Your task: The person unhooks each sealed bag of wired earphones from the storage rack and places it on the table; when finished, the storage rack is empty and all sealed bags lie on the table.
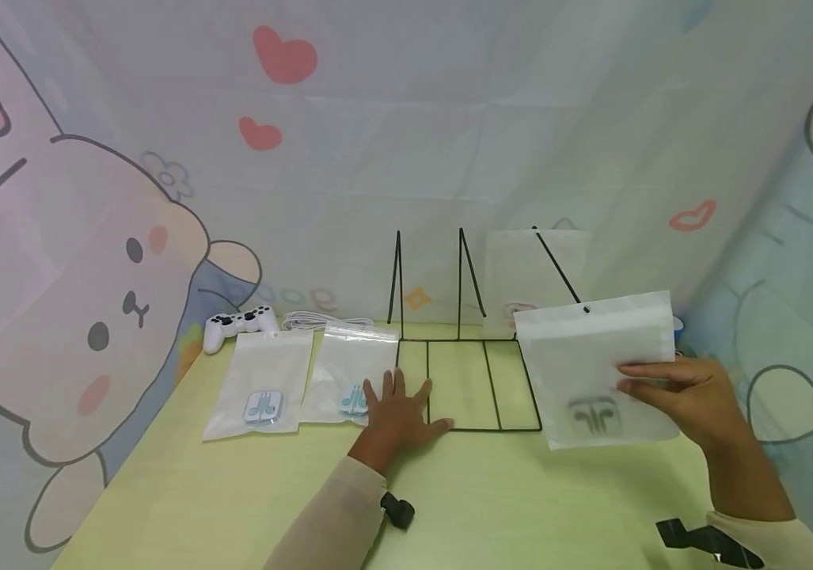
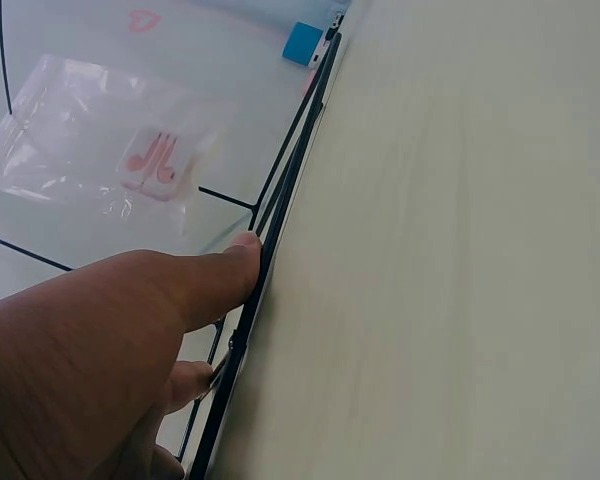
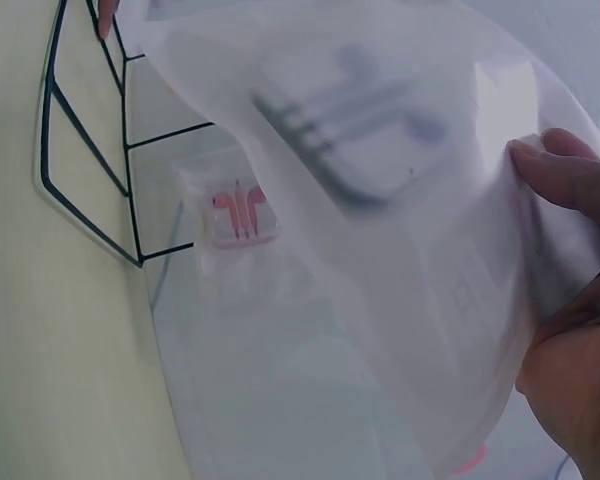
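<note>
My right hand point(image 1: 691, 400) pinches the right edge of a frosted zip bag point(image 1: 591, 356), thumb on one side in the right wrist view. Dark earphones point(image 1: 594, 416) in a case show through it. The bag's top edge meets the tip of the right hook point(image 1: 556, 265) on a black wire rack point(image 1: 499, 430); whether the tip passes through is unclear. Behind it hangs a second bag point(image 1: 502, 269), with red earphones point(image 3: 242, 213) seen in the right wrist view. My left hand point(image 1: 400, 416) rests spread on the rack's base, thumb touching the front rail point(image 2: 270, 235).
Left of the rack lie two frosted bags, one point(image 1: 274, 360) with blue-tinted earphones point(image 1: 264, 406), another point(image 1: 356, 356) with teal earphones partly under my left fingers. Behind them sit a white game controller point(image 1: 238, 324) and a coiled white cable point(image 1: 321, 320). A printed cloth point(image 1: 406, 158) backs the table.
</note>
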### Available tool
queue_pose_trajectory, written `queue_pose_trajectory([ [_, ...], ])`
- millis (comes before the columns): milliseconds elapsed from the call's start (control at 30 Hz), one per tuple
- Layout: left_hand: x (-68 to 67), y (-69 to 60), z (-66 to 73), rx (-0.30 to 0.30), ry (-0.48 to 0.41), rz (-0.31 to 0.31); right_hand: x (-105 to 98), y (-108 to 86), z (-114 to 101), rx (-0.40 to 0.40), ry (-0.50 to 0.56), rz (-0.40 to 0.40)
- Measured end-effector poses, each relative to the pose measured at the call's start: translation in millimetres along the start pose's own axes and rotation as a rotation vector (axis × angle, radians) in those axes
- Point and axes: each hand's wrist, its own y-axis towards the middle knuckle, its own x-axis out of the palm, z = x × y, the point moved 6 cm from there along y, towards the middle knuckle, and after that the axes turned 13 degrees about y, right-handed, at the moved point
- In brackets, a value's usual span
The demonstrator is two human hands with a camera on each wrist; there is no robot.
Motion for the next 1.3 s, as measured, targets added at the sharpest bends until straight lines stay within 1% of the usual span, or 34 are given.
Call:
queue_pose_trajectory([
  [167, 0.7, 0.7, -0.3, 0.002, 0.0, -0.001, 0.9, -1.9, -1.2, -0.036, 0.0, -0.005],
  [300, 0.0, 0.4, -0.3, 0.003, 0.0, 0.001, 2.2, -2.1, -1.1, -0.087, 0.054, -0.014],
  [400, -1.4, -0.2, 0.0, 0.003, -0.003, 0.002, 2.6, -3.2, 1.5, -0.086, 0.068, -0.018],
  [600, -2.4, -0.9, 0.7, 0.005, 0.004, -0.001, 0.7, -7.0, 11.8, -0.007, -0.033, -0.014],
  [667, -2.3, -0.6, 0.7, 0.005, 0.007, -0.001, -2.9, -7.7, 16.8, 0.034, -0.098, 0.014],
  [733, -2.1, -0.3, 0.7, 0.006, 0.009, -0.001, -8.5, -8.2, 23.3, 0.103, -0.205, 0.059],
  [800, -1.7, 0.2, 0.6, 0.006, 0.009, -0.001, -14.9, -9.1, 30.9, 0.21, -0.301, 0.101],
  [867, -1.0, 0.5, 0.4, 0.005, 0.008, -0.003, -19.7, -9.7, 38.7, 0.307, -0.331, 0.118],
  [933, -0.3, 0.8, 0.2, 0.004, 0.006, -0.005, -22.6, -9.6, 45.5, 0.381, -0.276, 0.121],
  [967, 0.1, 0.9, 0.1, 0.003, 0.004, -0.006, -23.5, -9.8, 48.7, 0.412, -0.222, 0.122],
  [1067, 1.0, 1.0, -0.2, 0.001, 0.0, -0.007, -26.3, -9.0, 56.5, 0.461, -0.061, 0.135],
  [1133, 1.1, 1.0, -0.4, 0.0, -0.001, -0.005, -29.8, -8.8, 61.5, 0.477, 0.004, 0.138],
  [1200, 1.1, 0.8, -0.3, 0.001, -0.003, -0.003, -35.1, -8.2, 66.7, 0.481, 0.05, 0.146],
  [1300, 0.6, 0.3, 0.0, 0.002, -0.005, -0.003, -45.6, -8.6, 74.8, 0.506, 0.056, 0.145],
])
